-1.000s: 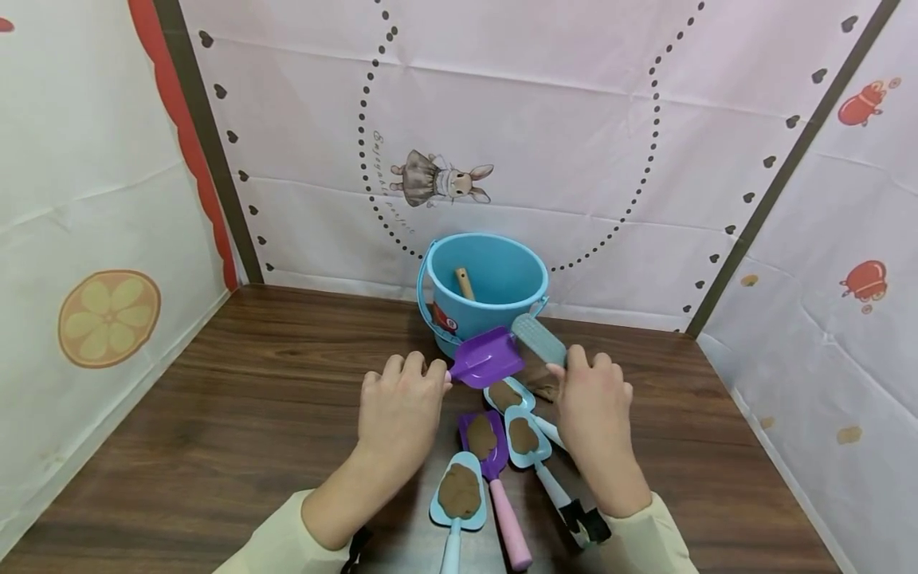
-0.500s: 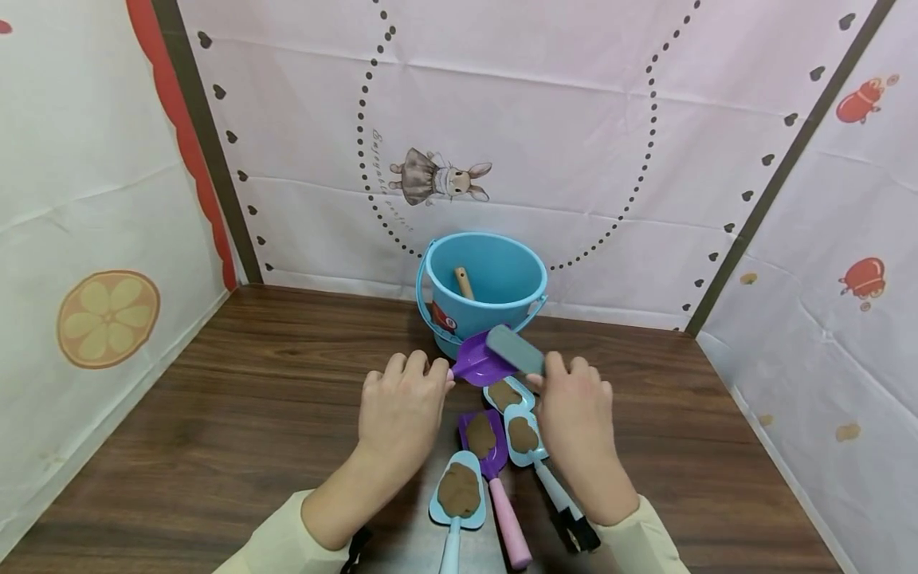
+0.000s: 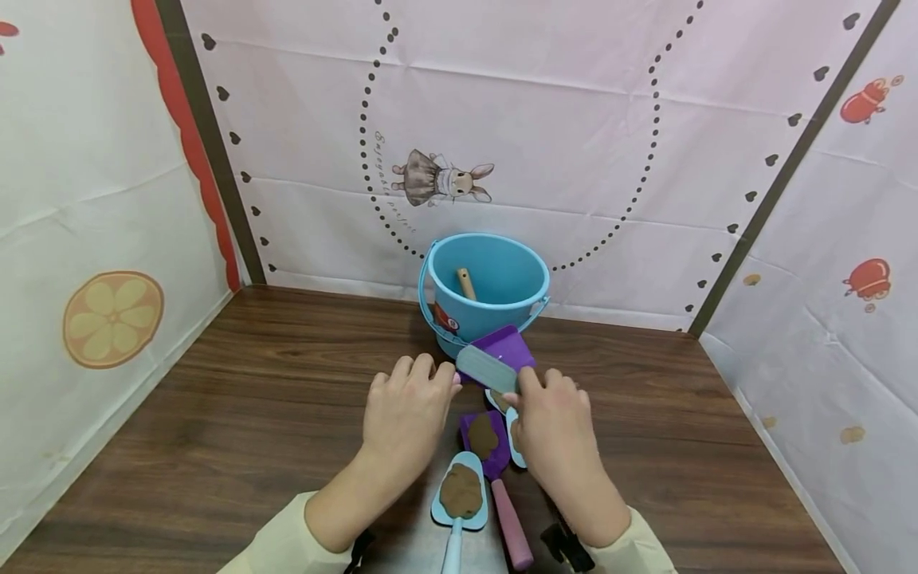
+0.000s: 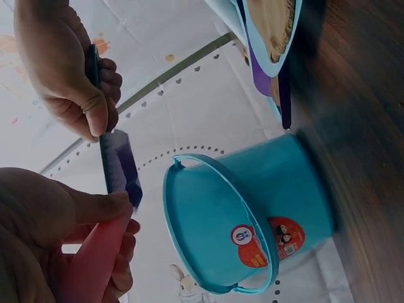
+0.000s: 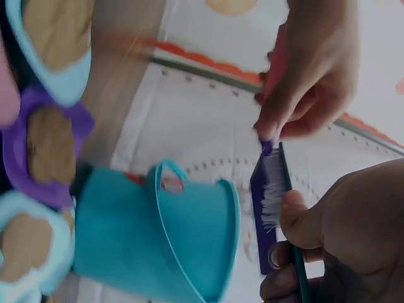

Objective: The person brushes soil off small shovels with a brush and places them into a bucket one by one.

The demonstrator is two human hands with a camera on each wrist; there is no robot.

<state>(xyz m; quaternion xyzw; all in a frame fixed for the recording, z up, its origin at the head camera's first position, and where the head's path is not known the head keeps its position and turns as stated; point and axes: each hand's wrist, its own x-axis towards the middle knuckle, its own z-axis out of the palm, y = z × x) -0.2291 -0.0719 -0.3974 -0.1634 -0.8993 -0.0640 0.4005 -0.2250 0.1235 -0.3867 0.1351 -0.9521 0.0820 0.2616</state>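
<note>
Your left hand (image 3: 410, 410) pinched the pink handle of the held shovel between thumb and curled fingers. Below and to the right of that hand, the front blue shovel (image 3: 453, 546) lay on the table (image 3: 287, 399) with a brown lump (image 3: 461, 491) in its pan.

Beyond both hands stood the bucket (image 3: 491, 321), upright, with a wooden stick (image 3: 466, 285) inside. The brush (image 3: 488, 368) reached from your right hand toward your left, its bristles facing the purple pan of the held shovel (image 3: 511, 347) and apparently touching it. This shovel was off the table, between your hands. The pan showed no brown lump past the brush; the covered part could not be checked.

Below and between your hands lay the second purple shovel (image 3: 511, 522), the far blue shovel (image 3: 489, 396) and the near blue shovel (image 3: 518, 457), each carrying brown material. Your right hand (image 3: 558, 422) gripped the brush, thumb against curled fingers.

Judged from this layout, brushing of one shovel was under way; four loaded shovels remained unemptied.
</note>
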